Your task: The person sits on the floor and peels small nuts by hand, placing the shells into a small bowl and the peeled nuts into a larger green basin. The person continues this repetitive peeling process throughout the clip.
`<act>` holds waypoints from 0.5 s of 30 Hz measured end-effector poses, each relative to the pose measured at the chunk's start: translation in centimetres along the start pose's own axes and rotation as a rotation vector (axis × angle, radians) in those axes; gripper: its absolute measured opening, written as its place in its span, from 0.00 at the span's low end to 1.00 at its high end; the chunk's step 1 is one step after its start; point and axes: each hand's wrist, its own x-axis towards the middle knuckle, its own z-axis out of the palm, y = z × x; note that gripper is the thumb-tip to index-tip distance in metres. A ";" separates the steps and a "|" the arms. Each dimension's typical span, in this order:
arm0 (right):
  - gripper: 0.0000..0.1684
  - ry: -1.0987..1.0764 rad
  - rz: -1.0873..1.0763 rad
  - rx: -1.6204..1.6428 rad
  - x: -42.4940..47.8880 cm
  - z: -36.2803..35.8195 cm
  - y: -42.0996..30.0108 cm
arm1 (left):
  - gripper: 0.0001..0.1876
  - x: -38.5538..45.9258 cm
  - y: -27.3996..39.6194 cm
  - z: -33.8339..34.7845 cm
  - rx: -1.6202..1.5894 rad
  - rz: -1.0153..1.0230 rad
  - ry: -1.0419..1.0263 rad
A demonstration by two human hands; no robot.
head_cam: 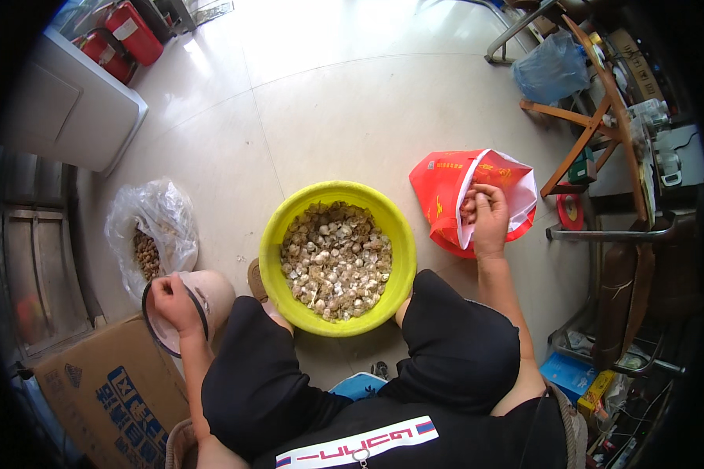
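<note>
A yellow plastic basin (pixel 268 258) stands between my knees, filled with small garlic bulbs (pixel 334 264) and loose papery skins. To its left, my left hand (pixel 177 306) is over the mouth of a pale bucket (pixel 218 293) with a dark rim; the fingers curl inwards, and what they may hold is hidden. On the other side, my right hand (pixel 488 218) reaches into the open mouth of a red bag (pixel 443 182) with a white lining. Its fingers are bent over small reddish pieces (pixel 467 210) inside, and whether any are gripped does not show.
A clear plastic bag (pixel 173 214) of small brown pieces (pixel 146 255) lies beyond the bucket. A cardboard box (pixel 111 393) sits at lower left. Two fire extinguishers (pixel 135 32) stand at upper left. A wooden folding table (pixel 613 111) and a metal-framed chair (pixel 610 235) edge the right.
</note>
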 end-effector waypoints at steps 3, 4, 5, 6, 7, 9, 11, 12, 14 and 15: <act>0.10 0.160 0.060 -0.069 -0.1 -2.0 0.8 | 0.11 -2.2 -0.9 -1.8 0.192 -0.080 0.069; 0.10 0.190 0.098 -0.062 0.1 -2.4 1.4 | 0.10 -3.0 -2.9 -2.4 0.246 -0.095 0.084; 0.11 0.227 0.140 -0.053 0.2 -2.9 2.2 | 0.09 -3.6 -4.4 -2.7 0.302 -0.102 0.093; 0.12 0.234 0.171 -0.045 0.7 -2.8 3.0 | 0.09 -5.0 -5.3 -3.2 0.383 -0.181 0.084; 0.13 0.265 0.199 -0.075 0.6 -3.2 4.0 | 0.10 -5.3 -5.8 -3.0 0.455 -0.238 0.049; 0.14 0.316 0.257 -0.134 0.4 -3.9 6.0 | 0.14 -5.3 -6.6 -2.6 0.536 -0.282 0.051; 0.17 0.273 0.291 -0.228 0.6 -4.2 7.4 | 0.19 -5.2 -7.1 -2.4 0.556 -0.260 0.130; 0.17 0.246 0.283 -0.300 0.5 -4.0 7.8 | 0.20 -4.8 -7.9 -2.6 0.648 -0.050 0.149; 0.21 0.229 0.230 -0.386 0.4 -4.3 9.1 | 0.19 -3.7 -3.8 -1.4 0.282 -0.024 0.079; 0.21 0.220 0.219 -0.382 0.2 -3.7 8.6 | 0.18 -3.4 -1.8 -0.7 0.105 -0.016 0.047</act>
